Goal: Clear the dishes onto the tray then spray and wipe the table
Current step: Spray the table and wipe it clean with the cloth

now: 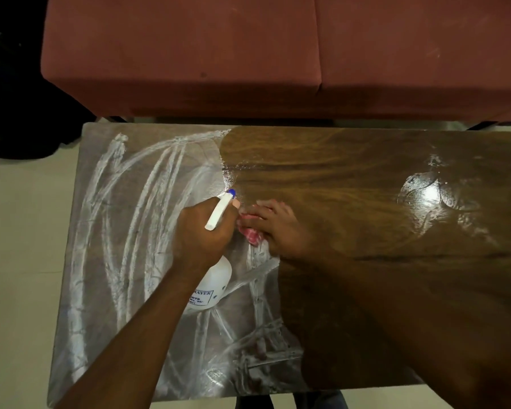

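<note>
Fingers of the left hand (202,231) curled round the neck of a white spray bottle (216,278), blue nozzle (232,192) pointing over the wooden table (351,178). Just beside it, the right hand (281,228) pressed flat, fingers straight, on a red cloth (250,237) on the streaked wet tabletop.

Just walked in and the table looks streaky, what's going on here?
A person is cleaning the wooden table. Their left hand grips a white spray bottle, while the right hand presses a pink cloth on the top beside it. The table's left part shows whitish streaks; the right looks glossy.
</note>
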